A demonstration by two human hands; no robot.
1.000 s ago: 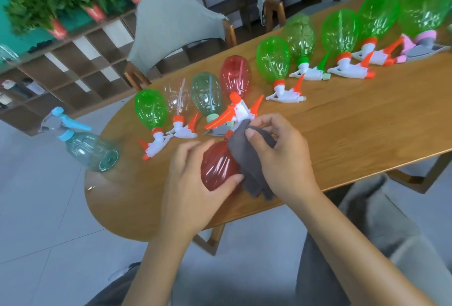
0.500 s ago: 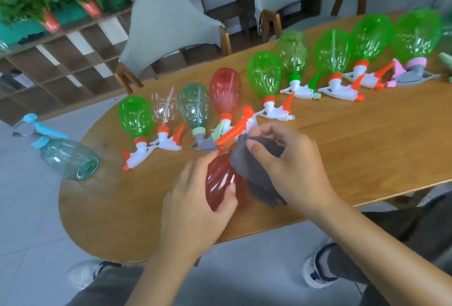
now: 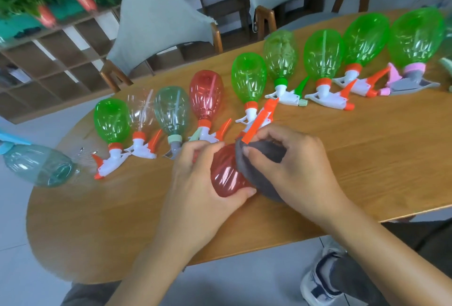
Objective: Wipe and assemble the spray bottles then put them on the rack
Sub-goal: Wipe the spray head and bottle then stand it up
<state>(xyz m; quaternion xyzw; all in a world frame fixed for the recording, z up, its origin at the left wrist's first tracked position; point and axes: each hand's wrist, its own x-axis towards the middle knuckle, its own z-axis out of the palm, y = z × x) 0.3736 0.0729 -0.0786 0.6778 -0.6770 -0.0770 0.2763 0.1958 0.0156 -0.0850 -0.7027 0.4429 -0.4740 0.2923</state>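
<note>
My left hand (image 3: 195, 183) curls around the belly of the red spray bottle (image 3: 226, 176), thumb under its base, holding it just above the wooden table (image 3: 367, 159) near the front edge. My right hand (image 3: 291, 166) is clamped on the grey cloth (image 3: 264, 159), pressing it against the bottle's shoulder, where the orange trigger (image 3: 259, 123) sticks up past my fingers. I judge I'm mid-wipe on this one, with its spray head already fitted. Behind it a long row of assembled bottles lies on the table, from the green bottle (image 3: 111, 120) at the left end to the green bottle with the pink collar (image 3: 415, 36) at the far right; whether those have been wiped I cannot tell. A blue-green bottle (image 3: 36, 164) juts over the table's left edge and looks easy to knock off. None of the bottles is on a rack, so that step is all still ahead. Open tabletop lies to my right and in front of my wrists; the crowded row limits any reach forward.
</note>
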